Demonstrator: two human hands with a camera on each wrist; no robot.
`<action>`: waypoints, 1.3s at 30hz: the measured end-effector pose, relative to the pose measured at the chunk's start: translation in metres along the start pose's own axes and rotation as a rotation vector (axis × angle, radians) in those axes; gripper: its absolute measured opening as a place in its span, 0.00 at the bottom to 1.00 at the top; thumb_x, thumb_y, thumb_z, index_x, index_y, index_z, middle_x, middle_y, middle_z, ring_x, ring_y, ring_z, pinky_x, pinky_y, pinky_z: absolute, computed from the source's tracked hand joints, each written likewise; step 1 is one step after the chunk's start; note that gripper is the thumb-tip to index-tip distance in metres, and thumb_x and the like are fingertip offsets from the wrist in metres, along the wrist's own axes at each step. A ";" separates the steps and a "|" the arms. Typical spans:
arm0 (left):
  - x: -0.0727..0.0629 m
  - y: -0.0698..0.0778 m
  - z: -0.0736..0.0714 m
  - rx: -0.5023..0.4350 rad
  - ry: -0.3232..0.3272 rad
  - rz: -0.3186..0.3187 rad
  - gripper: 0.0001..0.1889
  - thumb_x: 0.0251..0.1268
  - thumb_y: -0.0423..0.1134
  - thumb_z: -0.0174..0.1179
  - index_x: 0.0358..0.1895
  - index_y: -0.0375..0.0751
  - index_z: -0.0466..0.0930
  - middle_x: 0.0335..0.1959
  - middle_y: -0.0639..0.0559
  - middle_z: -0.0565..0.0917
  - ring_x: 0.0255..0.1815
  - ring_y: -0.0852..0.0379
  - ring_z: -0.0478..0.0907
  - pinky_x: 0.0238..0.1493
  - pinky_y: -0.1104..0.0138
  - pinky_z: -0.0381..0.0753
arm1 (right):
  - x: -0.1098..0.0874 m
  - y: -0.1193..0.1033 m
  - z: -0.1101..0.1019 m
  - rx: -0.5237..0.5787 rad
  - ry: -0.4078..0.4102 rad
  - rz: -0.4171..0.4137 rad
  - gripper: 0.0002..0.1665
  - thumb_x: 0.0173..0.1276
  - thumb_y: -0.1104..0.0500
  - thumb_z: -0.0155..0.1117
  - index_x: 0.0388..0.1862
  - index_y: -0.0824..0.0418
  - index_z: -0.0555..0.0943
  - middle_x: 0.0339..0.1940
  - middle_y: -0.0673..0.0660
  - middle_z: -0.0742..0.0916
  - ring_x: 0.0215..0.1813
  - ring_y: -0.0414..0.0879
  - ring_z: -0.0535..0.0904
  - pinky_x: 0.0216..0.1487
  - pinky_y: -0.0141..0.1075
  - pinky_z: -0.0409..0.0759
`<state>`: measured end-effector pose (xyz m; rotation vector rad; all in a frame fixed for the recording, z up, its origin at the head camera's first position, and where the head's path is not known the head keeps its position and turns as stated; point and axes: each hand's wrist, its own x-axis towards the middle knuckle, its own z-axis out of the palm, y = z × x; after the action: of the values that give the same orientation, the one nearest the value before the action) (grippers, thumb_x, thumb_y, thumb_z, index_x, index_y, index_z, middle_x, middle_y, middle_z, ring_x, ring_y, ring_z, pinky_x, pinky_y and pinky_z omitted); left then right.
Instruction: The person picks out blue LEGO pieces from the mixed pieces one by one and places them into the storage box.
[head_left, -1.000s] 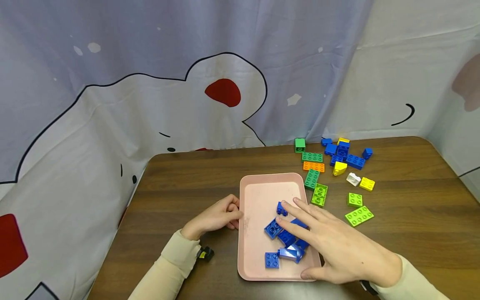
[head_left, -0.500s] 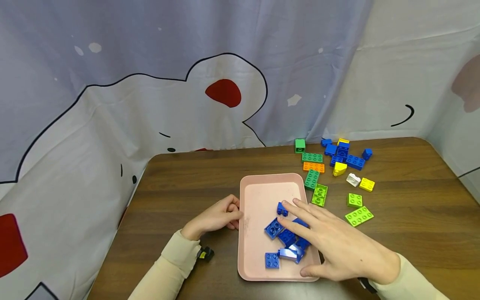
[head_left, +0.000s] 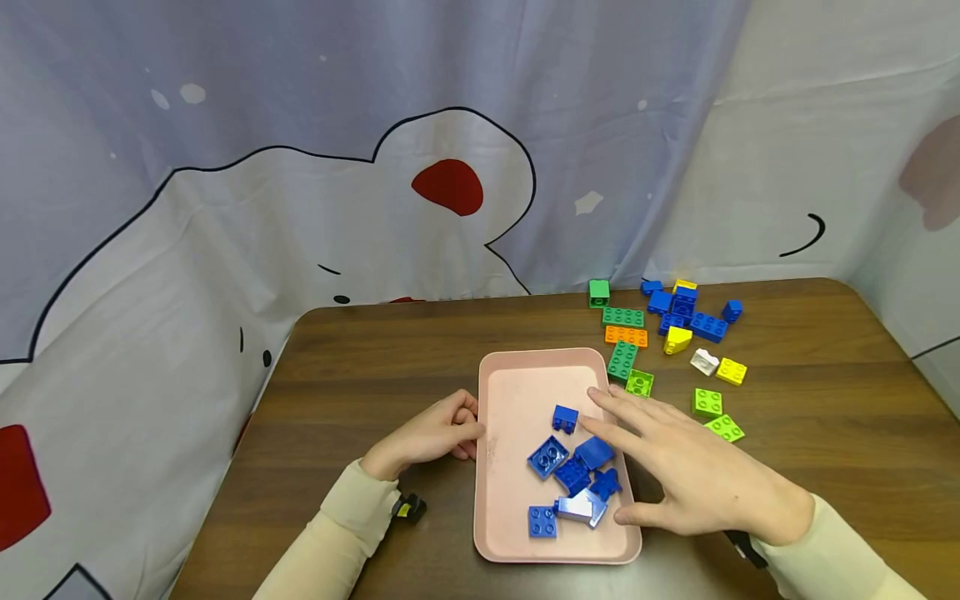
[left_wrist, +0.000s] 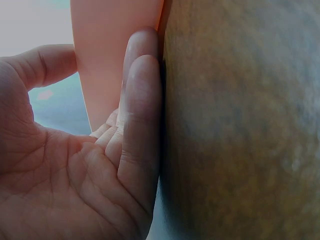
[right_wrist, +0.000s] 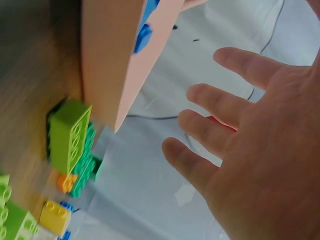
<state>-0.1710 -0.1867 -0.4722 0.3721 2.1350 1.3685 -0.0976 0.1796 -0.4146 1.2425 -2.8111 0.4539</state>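
A pink tray [head_left: 517,379] lies on the wooden table with several blue toy bricks inside, among them a square brick [head_left: 542,522], an upturned brick [head_left: 548,457] and a star-shaped piece [head_left: 605,484]. At its left side my left hand [head_left: 435,432] grips the edge. The left wrist view has the thumb [left_wrist: 52,62] at the rim and the fingers [left_wrist: 142,100] low along the tray's side, by the table. My right hand [head_left: 693,467] hovers over the tray's right rim, fingers spread and holding nothing; in the right wrist view its fingertips are apart from the tray wall [right_wrist: 107,55].
Beyond the tray's right side lie loose bricks: green ones [head_left: 622,317], an orange one [head_left: 626,336], lime ones [head_left: 707,402], yellow ones [head_left: 731,371] and a white one [head_left: 704,361]. A blue cluster [head_left: 683,302] sits near the back edge. A patterned curtain [head_left: 337,225] hangs behind the table.
My right hand has moved right, off the blue bricks, uncovering the star-shaped piece and the ones around it. The left hand and the tray stay where they were.
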 end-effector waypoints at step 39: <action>0.001 -0.004 0.000 0.005 0.008 0.007 0.16 0.73 0.39 0.59 0.54 0.32 0.69 0.31 0.46 0.84 0.32 0.54 0.87 0.37 0.63 0.88 | 0.011 0.190 -0.053 -0.097 -0.010 0.422 0.42 0.72 0.47 0.68 0.77 0.66 0.67 0.78 0.76 0.65 0.75 0.76 0.63 0.72 0.70 0.64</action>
<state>-0.1716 -0.1880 -0.4762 0.3763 2.1456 1.3712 -0.2481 0.3076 -0.4096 0.6317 -3.0585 0.3161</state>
